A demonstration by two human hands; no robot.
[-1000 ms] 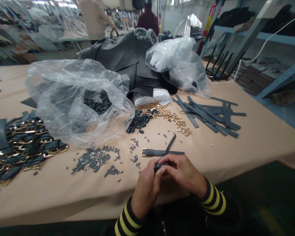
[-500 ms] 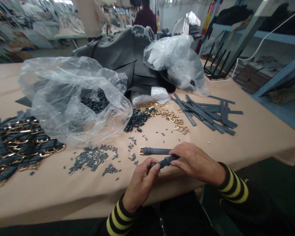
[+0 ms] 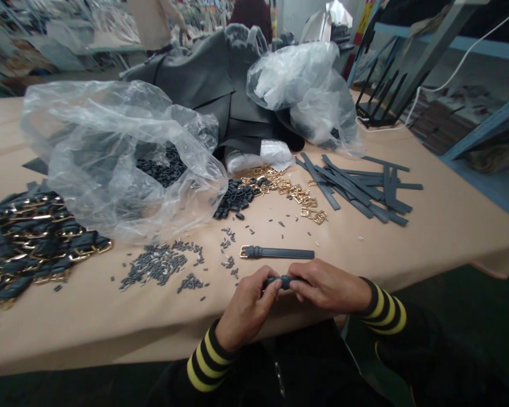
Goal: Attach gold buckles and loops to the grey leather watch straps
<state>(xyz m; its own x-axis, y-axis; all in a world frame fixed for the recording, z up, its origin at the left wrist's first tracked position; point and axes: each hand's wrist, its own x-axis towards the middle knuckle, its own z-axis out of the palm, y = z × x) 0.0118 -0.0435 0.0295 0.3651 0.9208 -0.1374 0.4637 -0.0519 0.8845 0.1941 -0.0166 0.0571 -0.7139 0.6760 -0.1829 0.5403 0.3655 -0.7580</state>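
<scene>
Between my two hands, at the table's front edge, is a dark grey strap (image 3: 285,281) with a loop around its middle. My left hand (image 3: 254,297) pinches its left end, and my right hand (image 3: 318,284) grips its right end; fingers cover both ends. Just beyond my hands a finished-looking strap (image 3: 286,254) with a gold buckle lies flat, buckle to the left. Left of it are scattered small dark pieces (image 3: 156,265). Farther back sit a heap of dark loops (image 3: 237,198) and a trail of gold buckles (image 3: 299,198).
Loose dark strips (image 3: 360,189) lie crossed at the right. A pile of buckled straps (image 3: 38,240) covers the left side. A large clear plastic bag (image 3: 123,164), dark sheets (image 3: 186,79) and a router (image 3: 375,113) stand farther back. Two people are in the background.
My right hand has drawn back toward my left and now grips the strap's right end closer in. The strap is more level, and the buckled strap on the table is fully uncovered.
</scene>
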